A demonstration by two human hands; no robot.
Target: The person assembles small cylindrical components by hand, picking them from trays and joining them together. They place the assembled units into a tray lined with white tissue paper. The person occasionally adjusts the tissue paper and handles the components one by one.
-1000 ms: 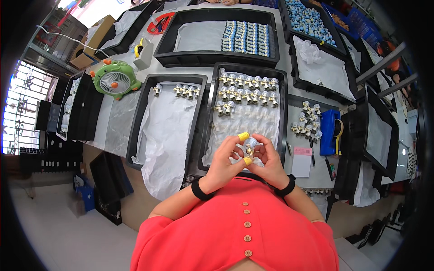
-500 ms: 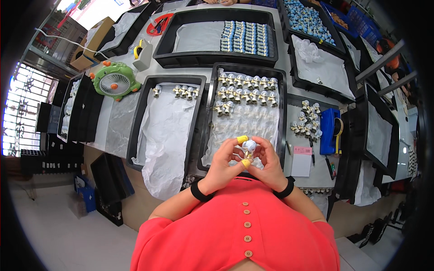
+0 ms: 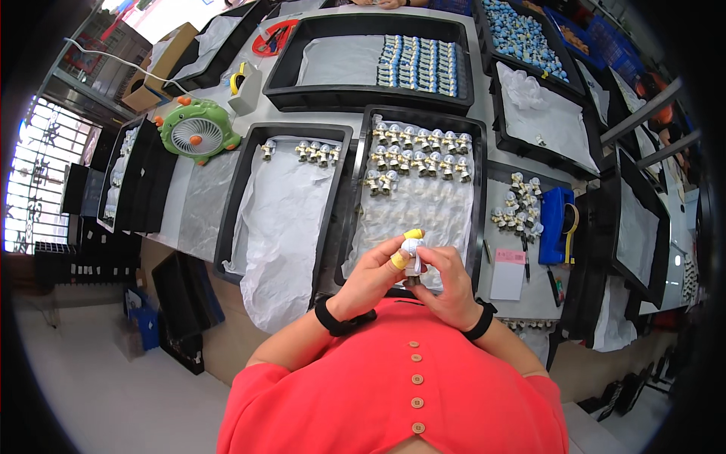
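Observation:
Between my two hands, over the near end of a black tray, is a small white figurine with a dark base. My left hand pinches it from the left, with yellow covers on the thumb and a finger. From the right, my right hand grips the same figurine with thumb and fingertips. Rows of similar white and gold figurines lie on the tray's tissue lining. To the right of that tray sits a loose cluster of more figurines on the table.
On the left stand a second black tray with several figurines and a green fan. A far tray holds blue pieces. Right of me are a blue tape dispenser, a notepad and pens. A person's hands show at the far edge.
The figurine has been turned upright in my fingers, its dark base now showing below. My right hand has shifted a little lower. The whole view has moved slightly.

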